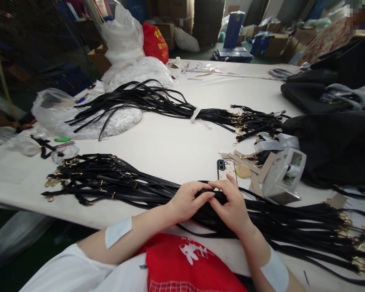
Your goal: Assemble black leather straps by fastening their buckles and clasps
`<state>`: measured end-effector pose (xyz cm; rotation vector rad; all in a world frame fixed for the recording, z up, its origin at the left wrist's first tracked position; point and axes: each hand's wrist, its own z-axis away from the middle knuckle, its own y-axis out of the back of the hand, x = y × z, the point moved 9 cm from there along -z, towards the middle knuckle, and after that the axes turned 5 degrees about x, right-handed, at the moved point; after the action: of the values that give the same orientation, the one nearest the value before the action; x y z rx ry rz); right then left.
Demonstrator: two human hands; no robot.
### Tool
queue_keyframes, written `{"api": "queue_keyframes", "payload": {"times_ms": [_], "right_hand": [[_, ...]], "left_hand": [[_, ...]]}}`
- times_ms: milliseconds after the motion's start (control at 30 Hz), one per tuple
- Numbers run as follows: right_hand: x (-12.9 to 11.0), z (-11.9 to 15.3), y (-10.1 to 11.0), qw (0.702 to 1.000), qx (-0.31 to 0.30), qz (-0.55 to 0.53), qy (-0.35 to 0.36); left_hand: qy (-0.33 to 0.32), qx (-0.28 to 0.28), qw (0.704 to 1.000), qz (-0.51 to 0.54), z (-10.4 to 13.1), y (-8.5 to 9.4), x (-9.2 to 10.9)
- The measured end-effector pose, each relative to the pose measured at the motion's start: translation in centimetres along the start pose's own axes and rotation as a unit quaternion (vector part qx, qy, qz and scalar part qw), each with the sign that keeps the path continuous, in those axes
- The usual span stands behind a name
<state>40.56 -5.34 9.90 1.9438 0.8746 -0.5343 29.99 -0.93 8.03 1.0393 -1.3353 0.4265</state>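
A long bundle of black straps (158,187) with gold clasps at both ends lies across the front of the table. Over its middle, my left hand (192,199) and my right hand (229,202) meet at the fingertips. Both are closed, thumbs and forefingers bent round the black straps; exactly how much they grip is hidden. A phone (226,169) in a patterned case lies just beyond my right hand. Farther back, a second bundle of black straps (158,99) is tied with a white band (195,114).
A white tape dispenser (284,174), a yellow tape roll (242,171) and cardboard strips (266,168) sit right of the phone. Black bags (343,142) cover the right side. Clear plastic bags (88,117) and a red bag (155,42) are at the back left.
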Motion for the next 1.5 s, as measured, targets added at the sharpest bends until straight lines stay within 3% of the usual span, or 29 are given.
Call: {"api": "queue_keyframes", "payload": {"times_ms": [133, 267, 367, 533, 667, 800, 933, 1100, 1233, 1367, 1500], "right_hand": [[0.0, 0.1, 0.0, 1.0, 0.023, 0.009, 0.005], [-0.2, 0.1, -0.2, 1.0, 0.006, 0.019, 0.023], [-0.3, 0.2, -0.6, 0.999, -0.008, 0.033, 0.032], [-0.8, 0.2, -0.9, 0.999, -0.028, 0.029, 0.031], [-0.9, 0.0, -0.3, 0.999, -0.023, 0.021, 0.021], [-0.7, 0.0, 0.0, 0.999, -0.01, 0.024, 0.02], [-0.5, 0.0, 0.1, 1.0, 0.0, 0.004, 0.018], [-0.2, 0.7, -1.3, 0.996, -0.058, -0.063, -0.029], [-0.9, 1.1, -2.1, 0.994, -0.099, -0.052, 0.008], [-1.1, 1.1, -2.4, 0.992, -0.122, -0.026, 0.02], [-1.6, 1.2, -2.6, 0.992, -0.12, -0.004, 0.043]], "left_hand": [[0.065, 0.045, 0.996, 0.03, 0.4, 0.1, -1.3], [0.085, 0.048, 0.995, 0.015, 0.4, 0.6, -1.7], [0.107, 0.006, 0.994, 0.026, 0.2, 0.3, -2.2], [0.19, -0.089, 0.959, 0.189, 0.7, -0.7, -3.0], [0.211, -0.077, 0.939, 0.26, 0.8, 1.3, -3.1], [0.233, -0.03, 0.931, 0.279, 1.0, 4.0, -3.7], [0.229, 0.009, 0.941, 0.25, 1.1, 5.7, -4.0], [0.209, -0.027, 0.96, 0.187, 1.5, 5.0, -4.1], [0.206, -0.027, 0.96, 0.188, 1.6, 5.0, -4.2], [0.19, -0.023, 0.967, 0.166, 1.4, 5.7, -3.3], [0.125, -0.058, 0.987, 0.086, 1.1, 5.0, -1.5]]}}
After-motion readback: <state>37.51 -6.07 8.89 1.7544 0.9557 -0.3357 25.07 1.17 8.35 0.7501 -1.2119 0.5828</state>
